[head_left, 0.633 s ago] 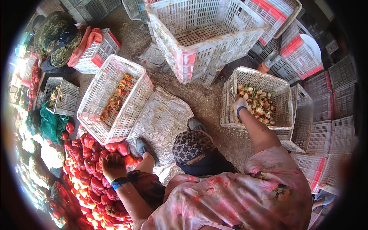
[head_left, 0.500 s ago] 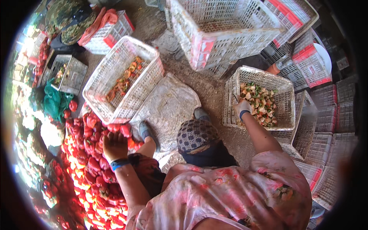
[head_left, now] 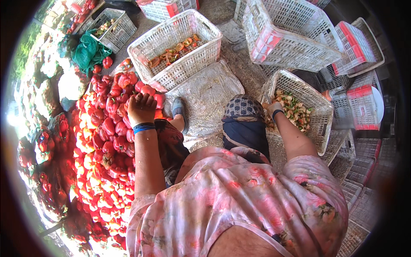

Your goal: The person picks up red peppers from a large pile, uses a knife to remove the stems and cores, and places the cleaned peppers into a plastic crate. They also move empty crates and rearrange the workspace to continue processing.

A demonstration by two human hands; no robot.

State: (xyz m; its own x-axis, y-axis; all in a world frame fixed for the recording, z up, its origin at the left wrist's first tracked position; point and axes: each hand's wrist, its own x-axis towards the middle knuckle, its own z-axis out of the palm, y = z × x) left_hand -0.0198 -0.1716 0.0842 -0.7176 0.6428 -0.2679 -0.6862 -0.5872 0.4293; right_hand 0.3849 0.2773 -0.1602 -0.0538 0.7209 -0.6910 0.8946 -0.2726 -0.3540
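Observation:
My left hand (head_left: 141,109) is closed, fingers curled, over a heap of red bell peppers (head_left: 109,126). Whatever lies under its fingers is hidden. My right hand (head_left: 273,109) is also closed, at the left side of a white plastic crate (head_left: 319,95). From its fingers sticks a narrow tool (head_left: 266,100), mostly hidden. In that crate lie pale pepper cores with green stems (head_left: 296,110).
A larger white crate (head_left: 145,48) holds orange-red pepper pieces (head_left: 175,52) ahead. Beneath it spreads a pale sack (head_left: 209,92). Empty crates (head_left: 295,47) stack at the far right. A green net (head_left: 87,51) lies far left, near a small crate (head_left: 113,30).
The view has shifted, so the crates sit further right and higher. My left hand has curled more tightly over the peppers. My right hand remains at the crate of cores.

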